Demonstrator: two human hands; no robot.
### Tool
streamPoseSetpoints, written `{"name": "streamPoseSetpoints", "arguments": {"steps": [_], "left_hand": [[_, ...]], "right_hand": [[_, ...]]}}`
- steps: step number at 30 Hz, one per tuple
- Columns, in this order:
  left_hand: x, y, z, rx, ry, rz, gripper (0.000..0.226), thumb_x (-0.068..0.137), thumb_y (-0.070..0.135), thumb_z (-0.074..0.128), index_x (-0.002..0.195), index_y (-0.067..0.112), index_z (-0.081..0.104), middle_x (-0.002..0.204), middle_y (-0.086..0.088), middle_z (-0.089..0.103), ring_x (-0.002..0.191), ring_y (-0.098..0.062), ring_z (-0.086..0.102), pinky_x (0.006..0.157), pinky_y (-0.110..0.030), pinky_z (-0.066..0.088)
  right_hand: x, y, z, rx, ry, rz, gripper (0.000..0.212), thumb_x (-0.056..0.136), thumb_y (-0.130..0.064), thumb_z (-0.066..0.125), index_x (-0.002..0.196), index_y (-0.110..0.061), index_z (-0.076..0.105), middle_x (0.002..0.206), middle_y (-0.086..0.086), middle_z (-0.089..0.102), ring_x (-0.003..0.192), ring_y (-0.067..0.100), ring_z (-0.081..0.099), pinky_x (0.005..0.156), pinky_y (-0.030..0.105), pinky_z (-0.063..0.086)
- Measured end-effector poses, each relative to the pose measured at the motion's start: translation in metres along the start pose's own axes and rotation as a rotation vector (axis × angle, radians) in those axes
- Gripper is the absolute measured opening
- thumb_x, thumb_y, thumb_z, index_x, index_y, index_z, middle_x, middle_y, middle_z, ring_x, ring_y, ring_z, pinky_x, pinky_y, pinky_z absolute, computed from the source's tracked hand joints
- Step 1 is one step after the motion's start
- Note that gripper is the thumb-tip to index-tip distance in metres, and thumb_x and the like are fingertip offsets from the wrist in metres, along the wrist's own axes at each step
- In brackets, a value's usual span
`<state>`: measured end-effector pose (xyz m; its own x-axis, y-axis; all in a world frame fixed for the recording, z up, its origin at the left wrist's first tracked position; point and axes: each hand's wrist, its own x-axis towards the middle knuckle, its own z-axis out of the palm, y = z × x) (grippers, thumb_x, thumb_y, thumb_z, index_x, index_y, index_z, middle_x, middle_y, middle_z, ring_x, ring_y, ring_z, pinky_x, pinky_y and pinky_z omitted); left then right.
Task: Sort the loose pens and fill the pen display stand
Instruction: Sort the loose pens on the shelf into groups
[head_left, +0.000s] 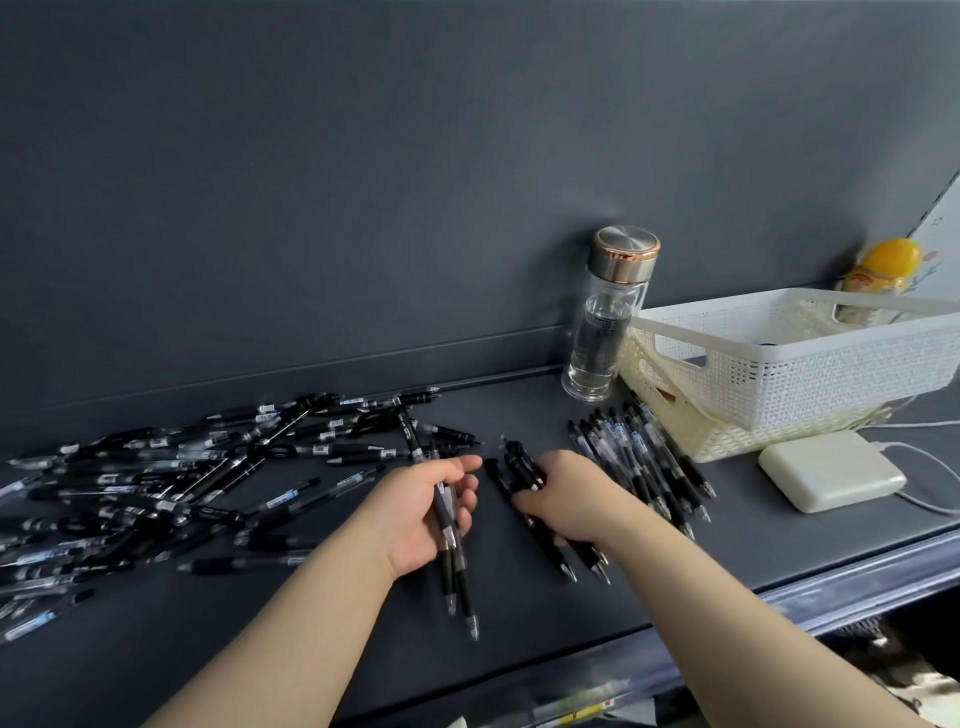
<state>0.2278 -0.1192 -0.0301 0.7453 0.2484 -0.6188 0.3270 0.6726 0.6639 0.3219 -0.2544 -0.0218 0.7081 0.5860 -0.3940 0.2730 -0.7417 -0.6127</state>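
The bare shelf (519, 613) ran to its front edge at 6 o'clock; baskets (810, 374) crowded 3 o'clock. The loose pens (171, 467) sprawled at 9 o'clock (mostly crosswise). The left hand (426, 512) curled round a few pens (456, 582), tips toward 6; the right hand (571, 493), knuckles up, clutched a bundle (519, 462), tips toward 5.

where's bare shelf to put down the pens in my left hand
Bare shelf lies between your forearms by the front edge, and right of the right hand, before the power bank. A smaller patch sits between the loose pile and the bottle. Crowded: the left, and the sorted row by the baskets.
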Motion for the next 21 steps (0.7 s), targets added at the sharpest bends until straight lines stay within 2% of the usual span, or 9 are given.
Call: {"name": "streamPoseSetpoints", "arguments": {"steps": [1, 3, 5, 7, 12, 15, 17, 19, 21], "left_hand": [[0.000, 0.001, 0.001, 0.020, 0.023, -0.002, 0.026, 0.090, 0.000, 0.042, 0.103, 0.002, 0.064, 0.068, -0.005, 0.058, 0.051, -0.012, 0.056, 0.042, -0.018, 0.042], [0.000, 0.002, 0.002, 0.038, 0.050, -0.002, 0.025, 0.091, 0.000, 0.043, 0.105, 0.000, 0.064, 0.071, -0.006, 0.061, 0.054, -0.013, 0.060, 0.042, -0.018, 0.044], [-0.001, 0.002, 0.003, 0.039, 0.067, -0.002, 0.025, 0.091, 0.001, 0.045, 0.106, 0.000, 0.064, 0.074, -0.006, 0.063, 0.059, -0.015, 0.062, 0.043, -0.019, 0.046], [-0.001, 0.002, 0.003, 0.026, 0.074, -0.004, 0.024, 0.092, 0.002, 0.047, 0.108, 0.000, 0.064, 0.079, -0.008, 0.064, 0.066, -0.017, 0.063, 0.044, -0.020, 0.048], [-0.006, 0.003, 0.002, 0.004, 0.041, 0.002, 0.024, 0.091, 0.003, 0.052, 0.112, -0.002, 0.064, 0.083, -0.010, 0.066, 0.069, -0.020, 0.066, 0.051, -0.026, 0.055], [-0.008, 0.006, 0.003, -0.054, -0.044, 0.005, 0.028, 0.089, 0.006, 0.057, 0.116, -0.001, 0.063, 0.081, -0.009, 0.067, 0.065, -0.018, 0.064, 0.055, -0.025, 0.055], [-0.008, 0.007, 0.004, -0.091, -0.103, 0.010, 0.030, 0.088, 0.007, 0.059, 0.117, -0.001, 0.064, 0.083, -0.009, 0.068, 0.066, -0.017, 0.065, 0.059, -0.026, 0.056], [-0.009, 0.006, 0.005, -0.116, -0.135, 0.023, 0.027, 0.091, 0.009, 0.056, 0.115, 0.000, 0.065, 0.084, -0.008, 0.068, 0.068, -0.017, 0.066, 0.064, -0.028, 0.056], [-0.010, 0.005, 0.008, -0.140, -0.141, 0.037, 0.024, 0.094, 0.010, 0.052, 0.111, 0.002, 0.067, 0.081, -0.007, 0.069, 0.068, -0.017, 0.067, 0.066, -0.029, 0.057]], "right_hand": [[0.001, 0.000, 0.005, -0.014, 0.028, 0.007, 0.013, 0.083, -0.020, 0.057, 0.079, -0.010, 0.050, 0.059, 0.001, 0.060, 0.039, 0.015, 0.056, 0.043, 0.020, 0.044], [0.002, 0.000, 0.010, -0.099, 0.115, -0.005, 0.022, 0.082, -0.024, 0.059, 0.096, -0.008, 0.053, 0.085, 0.009, 0.064, 0.066, 0.024, 0.065, 0.059, 0.028, 0.051], [0.002, 0.003, 0.010, -0.211, 0.203, -0.020, 0.036, 0.083, -0.026, 0.059, 0.113, -0.006, 0.052, 0.106, 0.012, 0.061, 0.094, 0.028, 0.062, 0.076, 0.031, 0.050], [0.000, 0.007, 0.010, -0.308, 0.262, -0.043, 0.040, 0.085, -0.028, 0.058, 0.118, -0.007, 0.051, 0.114, 0.011, 0.057, 0.106, 0.028, 0.056, 0.083, 0.031, 0.046], [-0.007, 0.016, 0.015, -0.368, 0.287, -0.074, 0.016, 0.088, -0.027, 0.052, 0.092, -0.012, 0.052, 0.100, 0.006, 0.049, 0.096, 0.028, 0.054, 0.069, 0.028, 0.038], [-0.007, 0.016, 0.020, -0.330, 0.237, -0.110, 0.015, 0.088, -0.025, 0.052, 0.081, -0.014, 0.044, 0.087, 0.004, 0.044, 0.086, 0.025, 0.051, 0.067, 0.028, 0.037], [-0.008, 0.015, 0.022, -0.330, 0.259, -0.145, 0.015, 0.089, -0.027, 0.050, 0.082, -0.013, 0.049, 0.090, 0.007, 0.049, 0.089, 0.026, 0.051, 0.070, 0.029, 0.039], [-0.014, 0.012, 0.020, -0.280, 0.352, -0.190, 0.020, 0.090, -0.030, 0.051, 0.099, -0.013, 0.059, 0.099, 0.007, 0.053, 0.096, 0.026, 0.053, 0.078, 0.031, 0.044], [-0.025, 0.006, 0.016, -0.124, 0.409, -0.256, 0.023, 0.090, -0.034, 0.054, 0.104, -0.017, 0.062, 0.097, 0.001, 0.057, 0.089, 0.015, 0.056, 0.075, 0.025, 0.044]]}}
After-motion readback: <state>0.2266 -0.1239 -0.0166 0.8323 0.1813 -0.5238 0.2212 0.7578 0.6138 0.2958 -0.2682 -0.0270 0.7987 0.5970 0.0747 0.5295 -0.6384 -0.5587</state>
